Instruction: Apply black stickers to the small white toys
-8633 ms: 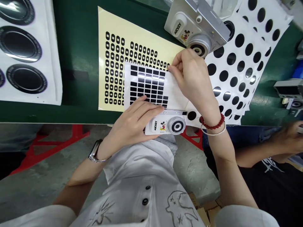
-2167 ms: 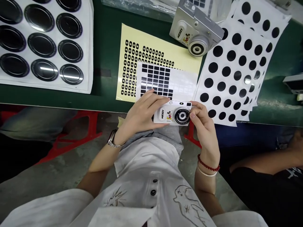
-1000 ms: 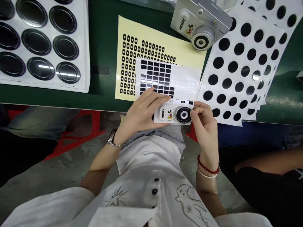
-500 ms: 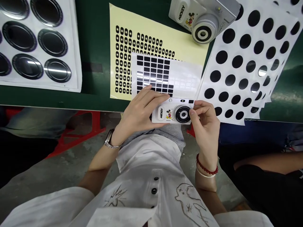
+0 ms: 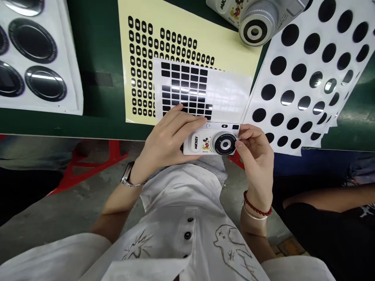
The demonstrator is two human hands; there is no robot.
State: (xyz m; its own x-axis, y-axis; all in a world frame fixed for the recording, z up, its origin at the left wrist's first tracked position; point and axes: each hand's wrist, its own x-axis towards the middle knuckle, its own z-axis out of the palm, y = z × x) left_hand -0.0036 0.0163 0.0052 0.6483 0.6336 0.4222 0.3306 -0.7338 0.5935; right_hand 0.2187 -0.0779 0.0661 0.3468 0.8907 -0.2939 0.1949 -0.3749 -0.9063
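Both my hands hold a white compact camera [image 5: 210, 139] with a Mickey Mouse decal and a black-and-silver lens ring. My left hand [image 5: 167, 139] wraps its left end and back, and my right hand [image 5: 254, 156] pinches its right end beside the lens. Just behind it lies a glossy white sheet of small black rectangular stickers [image 5: 187, 88], its lower part hidden by my left fingers. Under that sheet is a pale yellow backing sheet [image 5: 228, 50] printed with rows of small black rounded stickers.
A second Mickey camera [image 5: 254, 21] sits at the top. White sheets of black circles [image 5: 299, 78] lie to the right, and a sheet of black round labels [image 5: 32, 41] to the left, all on a green table [image 5: 96, 78]. A co-worker's forearm [image 5: 331, 199] reaches in at right.
The table and sheets have slid slightly left and up in view as my head shifted. The camera stays in both hands. My right hand moved from the sticker sheet to the camera since the oldest frame.
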